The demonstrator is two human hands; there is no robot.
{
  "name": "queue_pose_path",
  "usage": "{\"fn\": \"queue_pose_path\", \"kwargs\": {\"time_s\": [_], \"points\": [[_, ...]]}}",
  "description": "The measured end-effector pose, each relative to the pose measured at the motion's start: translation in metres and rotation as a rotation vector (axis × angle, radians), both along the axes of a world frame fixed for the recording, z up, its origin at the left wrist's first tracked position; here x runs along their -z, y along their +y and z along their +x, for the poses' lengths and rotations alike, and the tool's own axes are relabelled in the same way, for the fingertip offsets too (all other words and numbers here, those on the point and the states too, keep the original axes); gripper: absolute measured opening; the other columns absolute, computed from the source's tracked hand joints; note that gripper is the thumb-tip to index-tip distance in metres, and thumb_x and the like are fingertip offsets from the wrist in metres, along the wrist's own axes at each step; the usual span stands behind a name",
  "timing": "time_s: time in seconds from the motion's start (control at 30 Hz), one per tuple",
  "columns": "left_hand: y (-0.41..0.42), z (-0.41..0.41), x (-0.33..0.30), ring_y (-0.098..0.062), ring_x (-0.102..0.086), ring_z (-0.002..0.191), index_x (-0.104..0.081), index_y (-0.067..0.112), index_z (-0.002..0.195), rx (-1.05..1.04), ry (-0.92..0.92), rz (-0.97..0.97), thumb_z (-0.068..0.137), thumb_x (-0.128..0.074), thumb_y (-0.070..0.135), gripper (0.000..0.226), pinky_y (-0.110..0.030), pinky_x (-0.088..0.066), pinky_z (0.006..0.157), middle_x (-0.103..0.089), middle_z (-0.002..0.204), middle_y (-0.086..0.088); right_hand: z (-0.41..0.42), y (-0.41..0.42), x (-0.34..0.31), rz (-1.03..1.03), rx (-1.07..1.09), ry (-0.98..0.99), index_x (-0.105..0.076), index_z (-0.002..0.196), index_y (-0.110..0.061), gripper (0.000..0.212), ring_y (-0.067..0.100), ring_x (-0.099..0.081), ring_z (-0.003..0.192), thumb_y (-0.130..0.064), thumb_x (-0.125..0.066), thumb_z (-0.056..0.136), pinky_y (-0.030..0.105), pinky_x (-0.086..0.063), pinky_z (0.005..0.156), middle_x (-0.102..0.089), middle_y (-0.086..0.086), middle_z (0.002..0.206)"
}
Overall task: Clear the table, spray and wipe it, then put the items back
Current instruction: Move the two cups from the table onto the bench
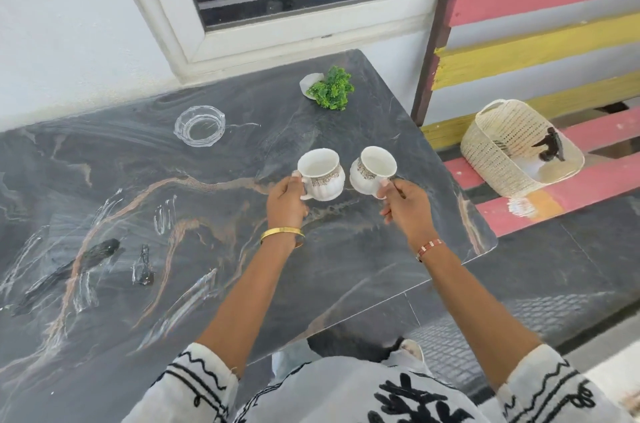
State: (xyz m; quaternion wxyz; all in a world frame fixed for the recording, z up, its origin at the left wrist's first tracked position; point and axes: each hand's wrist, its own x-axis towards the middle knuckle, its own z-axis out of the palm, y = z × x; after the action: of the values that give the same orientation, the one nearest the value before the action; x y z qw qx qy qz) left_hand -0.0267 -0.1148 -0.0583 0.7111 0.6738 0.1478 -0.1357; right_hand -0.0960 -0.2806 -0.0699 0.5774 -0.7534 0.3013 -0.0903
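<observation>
My white sleeves [197, 384] with their black stitched pattern sit closest, at the bottom of the view; from them my bare forearms reach out over the dark marbled table [173, 284]. My left hand [286, 202], with a gold bangle [282, 234] at the wrist, is closed on the handle of the left cup [320, 178]; my right hand [405, 206], with a red and white beaded bracelet [429, 246] at the wrist, is pinched on the handle of the right cup [372, 171]. Both cups are white with a patterned band below the rim and look empty inside; they sit side by side, close but not touching, toward the table's right edge; the right cup tilts a little toward the left one; whether either base rests on the top I cannot tell. A clear glass ashtray [200, 125] stands nearer the far edge, left of the cups; a small green plant [332, 88] in a pale pot lies tipped near the far right corner. Wet streaks [162, 214] shine across the left part of the top. Beyond the right edge, a woven basket [498, 152] lies on its side on a red and yellow slatted bench [554, 52]; a dark thing shows in its mouth, too unclear to name.
</observation>
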Motion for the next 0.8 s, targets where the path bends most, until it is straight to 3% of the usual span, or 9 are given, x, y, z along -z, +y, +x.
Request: {"fn": "queue_pose_path", "kwargs": {"time_s": [0.2,0.33,0.47,0.57,0.67,0.8], "points": [[-0.113,-0.045,0.0,-0.003,-0.029,0.026,-0.043,0.012,0.059,0.014,0.054,-0.061,0.095,-0.04,0.013,0.036,-0.02,-0.028,0.04,-0.043,0.06,-0.005,-0.05,-0.101,-0.001,-0.077,0.046,0.012,-0.053,0.063,-0.017,0.033,0.001,-0.047,0.032,-0.013,-0.048,0.095,0.014,-0.039,0.035,-0.053,-0.001,0.056],[-0.185,-0.07,0.001,-0.004,-0.027,0.026,-0.042,0.012,0.057,0.025,0.062,-0.125,0.095,-0.039,0.014,0.038,-0.023,-0.026,0.044,-0.041,0.058,-0.003,-0.08,-0.168,-0.003,-0.148,0.006,0.04,-0.055,0.064,-0.017,0.032,0.003,-0.047,0.044,-0.008,-0.046,0.094,0.023,-0.042,0.055,-0.052,0.001,0.059],[-0.252,-0.089,0.0,-0.004,-0.028,0.028,-0.045,0.013,0.058,0.07,0.06,-0.131,0.094,-0.04,0.012,0.036,-0.024,-0.026,0.045,-0.042,0.058,-0.004,-0.104,-0.227,-0.011,-0.158,0.014,0.071,-0.056,0.069,-0.013,0.029,0.003,-0.047,0.032,-0.008,-0.044,0.095,0.014,-0.039,0.037,-0.051,0.002,0.056],[-0.294,-0.098,-0.003,-0.004,-0.028,0.029,-0.046,0.014,0.059,0.105,0.067,-0.109,0.093,-0.041,0.012,0.034,-0.021,-0.027,0.042,-0.044,0.058,-0.002,-0.119,-0.266,-0.013,-0.146,0.061,0.072,-0.054,0.064,-0.019,0.034,0.009,-0.048,0.039,-0.008,-0.044,0.095,0.02,-0.042,0.041,-0.051,0.002,0.052],[-0.329,-0.099,-0.002,-0.004,-0.028,0.029,-0.047,0.013,0.062,0.153,0.078,-0.089,0.091,-0.04,0.011,0.031,-0.02,-0.027,0.041,-0.044,0.06,-0.003,-0.126,-0.299,-0.01,-0.118,0.1,0.086,-0.056,0.068,-0.013,0.031,0.01,-0.048,0.04,-0.008,-0.043,0.095,0.025,-0.042,0.047,-0.051,0.003,0.052],[-0.379,-0.091,0.007,-0.01,-0.029,0.035,-0.049,0.016,0.062,0.202,0.092,-0.06,0.092,-0.04,0.011,0.031,-0.022,-0.026,0.043,-0.043,0.06,-0.004,-0.126,-0.343,-0.001,-0.092,0.151,0.101,-0.055,0.066,-0.014,0.032,0.001,-0.045,0.031,-0.009,-0.043,0.096,0.017,-0.04,0.04,-0.051,0.003,0.053]]}}
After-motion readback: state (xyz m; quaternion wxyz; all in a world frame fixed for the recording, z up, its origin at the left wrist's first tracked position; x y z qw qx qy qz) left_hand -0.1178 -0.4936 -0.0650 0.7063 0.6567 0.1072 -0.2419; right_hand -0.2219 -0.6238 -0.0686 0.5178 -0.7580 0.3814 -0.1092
